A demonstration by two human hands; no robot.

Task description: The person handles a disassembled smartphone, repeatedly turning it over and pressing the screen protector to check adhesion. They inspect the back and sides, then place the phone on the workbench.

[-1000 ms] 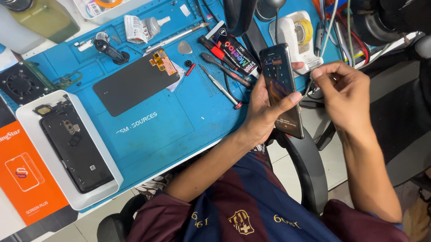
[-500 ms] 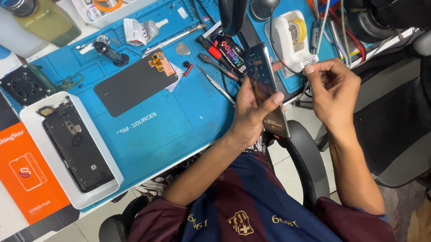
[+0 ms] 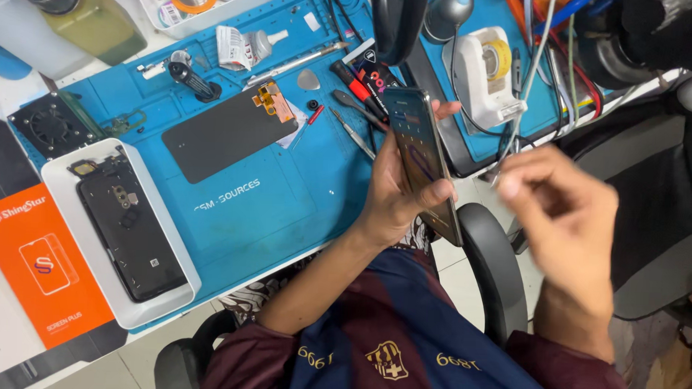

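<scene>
Nearest the camera, off the near edge of the blue mat, the left hand is gripping a slim phone. The thumb is pressing across its lower face and the fingertips are curling round its far edge, so the fingers are clamped on it. The phone is hanging tilted over the mat's near right corner, above the chair arm, with its glossy face turned up.

To the right of the mat, the right hand is hovering near the phone but apart from it. It is blurring with motion. Its fingers are looking bunched toward the thumb, yet I cannot tell whether they are pinching anything.

Judging from this, the phone is being checked or worked at in the hand. Any touch by the right hand is calling for a steady left grip and a light, well-aimed fingertip.

Further in, a dark flat panel is lying on the middle of the mat. A white tray at the mat's left edge is holding an opened phone body. Screwdrivers are lying at the mat's far side, just beyond the phone. A white tape dispenser is sitting at its far right.
</scene>
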